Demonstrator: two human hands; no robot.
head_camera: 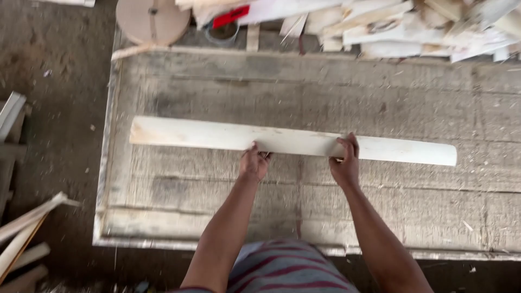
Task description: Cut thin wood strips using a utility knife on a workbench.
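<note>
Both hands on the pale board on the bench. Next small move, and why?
Probably lower it flat onto the workbench. The left hand and right hand both grip the near edge of the long pale board close to its middle, so both long ends hang unsupported; it may already rest on the bench.

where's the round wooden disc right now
In the head view, the round wooden disc sits at the top left, just beyond the workbench's far edge, left of the pile of wood offcuts.
</note>
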